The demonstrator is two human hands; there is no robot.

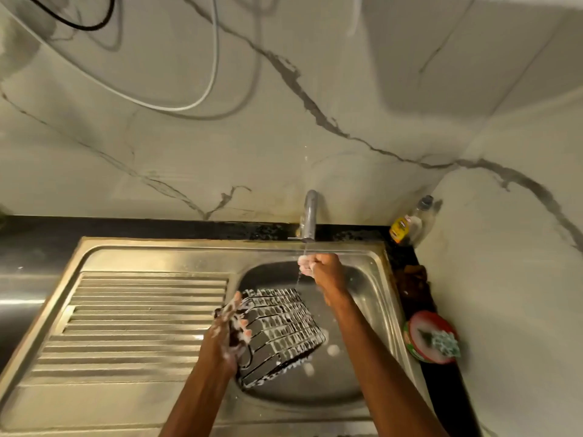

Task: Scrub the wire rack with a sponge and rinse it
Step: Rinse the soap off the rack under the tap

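A black wire rack (284,329), covered in white suds, is held tilted over the steel sink basin (362,291). My left hand (228,332), foamy, grips the rack's left edge. My right hand (318,268) is up under the tap (309,216), fingers curled closed, with a thin stream of water running over it. Nothing shows inside that fist. The green and white sponge (443,342) lies in a red dish (422,323) on the counter to the right of the sink.
A ribbed steel draining board (135,323) lies left of the basin. A dish soap bottle (407,225) stands in the back right corner. Foam blobs (332,350) float in the basin. Cables (202,96) hang on the marble wall.
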